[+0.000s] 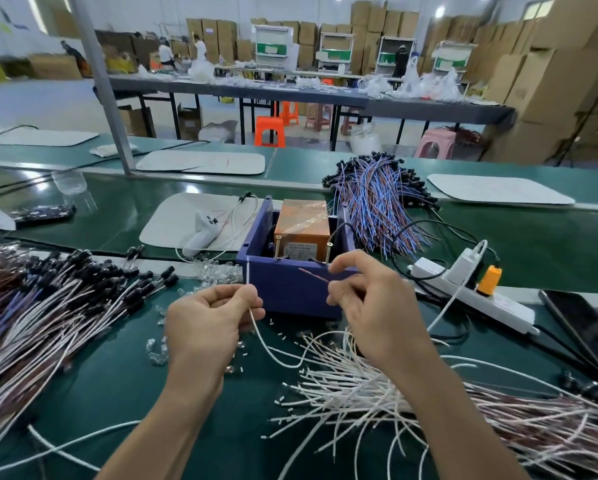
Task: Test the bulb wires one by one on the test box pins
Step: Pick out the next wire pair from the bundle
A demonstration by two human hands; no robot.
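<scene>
The left hand (214,320) is closed in a pinch on a white wire (247,277), whose end is held upright just in front of the left corner of the test box (290,292). The right hand (370,306) is closed on a reddish-brown wire (313,276), gripped between thumb and forefinger, with the free end pointed up and left across the box front. Both leads are judged to belong to one bulb wire; the bulb itself cannot be made out.

Inside the box, a left pin (278,250) and a right pin (329,252) are seen standing upright in front of an orange unit (302,220). Neither wire end is touching a pin yet.

The step in hand is judged to be the bringing of the two ends to the pins. It is best done with both ends lifted over the front wall together, the white one laid on the left pin and the brown one on the right. The bare tips should be kept apart from each other and the fingers kept back on the insulation, since the box seems to be fed from the power strip (470,289). Contact should be held steady until the result can be read.

On the table (117,393), a loose pile of white and brown wires (377,393) lies near the right forearm, and a bundle with black sockets (65,299) lies to the left.
</scene>
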